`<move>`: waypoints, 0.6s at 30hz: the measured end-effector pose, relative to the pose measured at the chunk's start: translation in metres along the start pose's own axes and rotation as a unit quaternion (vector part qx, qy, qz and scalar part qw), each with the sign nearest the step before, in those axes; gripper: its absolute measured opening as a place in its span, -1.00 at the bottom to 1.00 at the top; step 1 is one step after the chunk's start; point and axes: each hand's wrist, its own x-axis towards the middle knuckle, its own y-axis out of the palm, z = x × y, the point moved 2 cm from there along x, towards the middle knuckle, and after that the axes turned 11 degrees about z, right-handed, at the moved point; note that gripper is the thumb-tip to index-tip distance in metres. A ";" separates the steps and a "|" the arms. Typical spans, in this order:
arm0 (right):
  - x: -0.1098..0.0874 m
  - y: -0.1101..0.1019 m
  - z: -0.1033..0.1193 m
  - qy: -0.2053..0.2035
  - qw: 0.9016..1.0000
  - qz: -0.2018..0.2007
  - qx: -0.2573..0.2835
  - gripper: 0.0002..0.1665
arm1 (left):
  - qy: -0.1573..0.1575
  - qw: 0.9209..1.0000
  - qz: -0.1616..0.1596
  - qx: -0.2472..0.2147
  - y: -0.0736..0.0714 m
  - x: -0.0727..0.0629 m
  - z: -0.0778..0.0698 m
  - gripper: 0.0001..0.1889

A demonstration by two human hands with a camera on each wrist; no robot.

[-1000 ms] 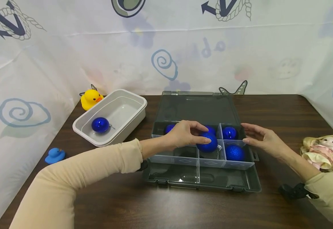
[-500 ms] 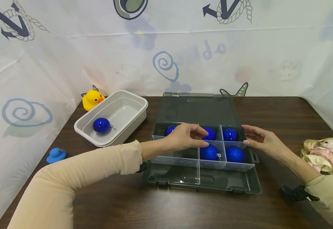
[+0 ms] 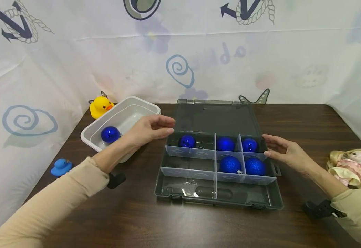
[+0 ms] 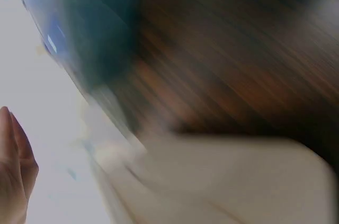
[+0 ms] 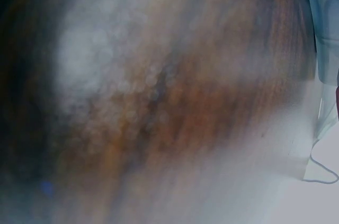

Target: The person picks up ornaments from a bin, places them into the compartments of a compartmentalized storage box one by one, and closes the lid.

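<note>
In the head view my left hand (image 3: 147, 132) is in the air between the white plastic tray (image 3: 89, 137) and the divided box, fingers extended and holding nothing. One shiny blue Christmas bauble (image 3: 110, 134) lies in the tray. My right hand (image 3: 287, 153) rests its fingertips at the right side of the grey see-through box (image 3: 214, 119), whose lid is folded back. A glittery bauble (image 3: 230, 164) sits in the middle compartment of the second row. Beside it is another glittery bauble (image 3: 255, 167). Behind them, a shiny bauble (image 3: 187, 141) lies in the long left compartment, and others fill two smaller ones.
A yellow rubber duck (image 3: 100, 107) stands behind the tray, and a blue duck (image 3: 61, 167) sits at the table's left edge. At the far right lies a blond doll (image 3: 352, 168). A printed white curtain (image 3: 211, 69) hangs behind the table. Both wrist views are blurred.
My left hand lowered the glittery bauble into the middle compartment, let it go, and moved left toward the tray. My right hand stayed at the box's side.
</note>
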 end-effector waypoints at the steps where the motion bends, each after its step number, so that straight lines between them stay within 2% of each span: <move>1: 0.000 0.000 0.000 0.000 1.000 0.000 0.001 -0.34 | -0.010 1.000 -0.010 -0.003 -0.012 -0.007 0.005 -0.54; 4: 0.000 -0.001 0.000 0.000 1.000 0.000 -0.001 -0.34 | -0.033 0.999 -0.034 -0.012 -0.045 -0.028 0.019 -0.49; 8: 0.000 -0.002 -0.001 -0.002 1.000 -0.003 -0.004 -0.34 | -0.050 0.997 -0.065 -0.001 -0.078 -0.050 0.035 -0.45; 13: 0.001 -0.001 -0.001 -0.005 1.000 -0.001 0.000 -0.35 | -0.085 0.990 -0.099 0.055 -0.109 -0.068 0.049 -0.42; 16: 0.001 0.000 0.000 -0.007 1.000 0.000 0.002 -0.35 | -0.112 0.984 -0.103 0.089 -0.125 -0.074 0.056 -0.44; 18: 0.001 0.000 0.000 -0.009 1.000 0.001 0.002 -0.36 | -0.126 0.982 -0.101 0.096 -0.134 -0.077 0.060 -0.47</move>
